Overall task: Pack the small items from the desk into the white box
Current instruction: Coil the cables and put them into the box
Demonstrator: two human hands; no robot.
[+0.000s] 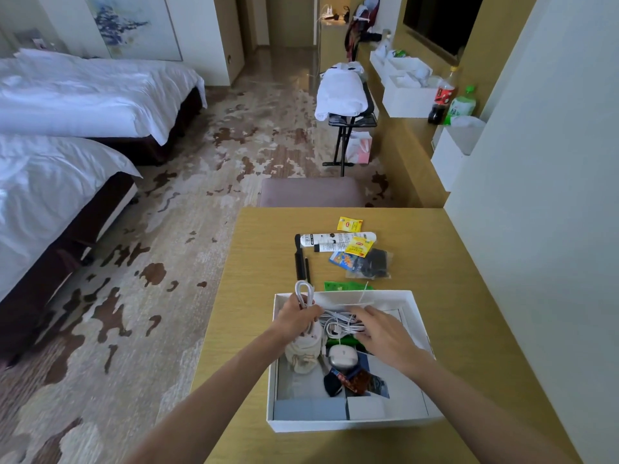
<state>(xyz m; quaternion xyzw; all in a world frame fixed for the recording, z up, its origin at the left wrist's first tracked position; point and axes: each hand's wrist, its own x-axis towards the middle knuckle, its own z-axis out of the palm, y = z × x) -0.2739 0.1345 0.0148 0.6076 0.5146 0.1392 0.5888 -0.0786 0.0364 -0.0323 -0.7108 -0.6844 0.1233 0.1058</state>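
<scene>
The white box stands on the wooden desk near its front edge. My left hand grips a coiled white cable over the box's far left corner. My right hand lies flat, fingers spread, on the rest of the cable bundle inside the box. Lower in the box lie a cream pouch, a white mouse and dark packets. Behind the box on the desk are a green packet, a black comb, white tubes, yellow tea bags and a dark bagged item.
A padded stool stands past the desk's far edge. A wall runs along the right. Two beds fill the left of the room. Further back, a luggage rack with white cloth and a long shelf with white boxes and bottles.
</scene>
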